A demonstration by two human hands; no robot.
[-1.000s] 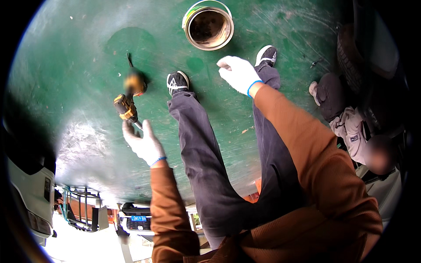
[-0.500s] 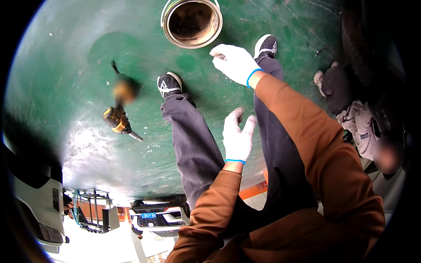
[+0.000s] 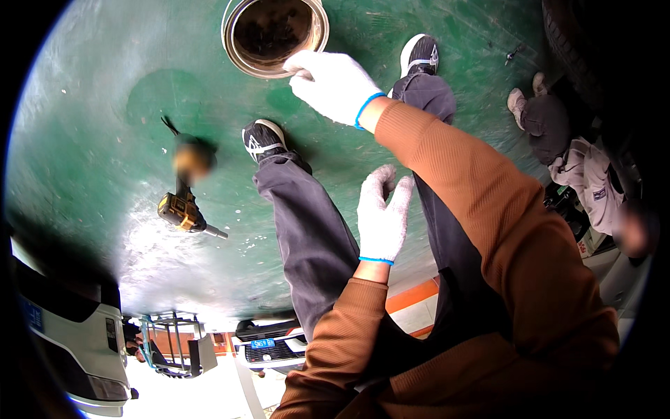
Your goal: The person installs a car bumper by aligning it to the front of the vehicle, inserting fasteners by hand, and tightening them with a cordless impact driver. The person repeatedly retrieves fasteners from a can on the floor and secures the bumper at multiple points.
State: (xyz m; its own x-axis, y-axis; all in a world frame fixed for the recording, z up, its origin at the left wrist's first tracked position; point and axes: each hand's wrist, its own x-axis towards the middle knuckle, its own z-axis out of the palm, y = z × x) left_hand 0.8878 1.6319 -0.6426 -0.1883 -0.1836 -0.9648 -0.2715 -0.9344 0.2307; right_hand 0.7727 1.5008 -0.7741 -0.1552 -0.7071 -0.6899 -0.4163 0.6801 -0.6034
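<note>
1. Hovering at the near rim of an open metal can (image 3: 246, 67), the right hand (image 3: 335, 87) has its fingers folded in toward the thumb, nearly closed. Can't tell if it's pinching anything small, or if the fingertips really touch the rim or just overlap it from this angle.

2. Can's on the green floor (image 3: 105, 167), mouth up, just past the left shoe (image 3: 265, 138). My guess on the placement: it's close enough to get an arm over without a step. There's dark stuff down inside, too murky to name.

3. Left hand (image 3: 382, 220) is about half open, fingers loosely curled and thumb well apart, nothing in the gap. It sits in front of the legs, nearer the body than the other one. Looks like it's just parked out of the way while the right one is at the can.

4. Both hands wear white gloves (image 3: 342, 80), probably against grime and rough metal.

5. Yellow-and-black power tool (image 3: 183, 211) is on the floor off to the left, socket end pointing back toward the person. Seems a sensible spot, clear of the feet. Its base is blurred, so no idea how it's propped.
</note>
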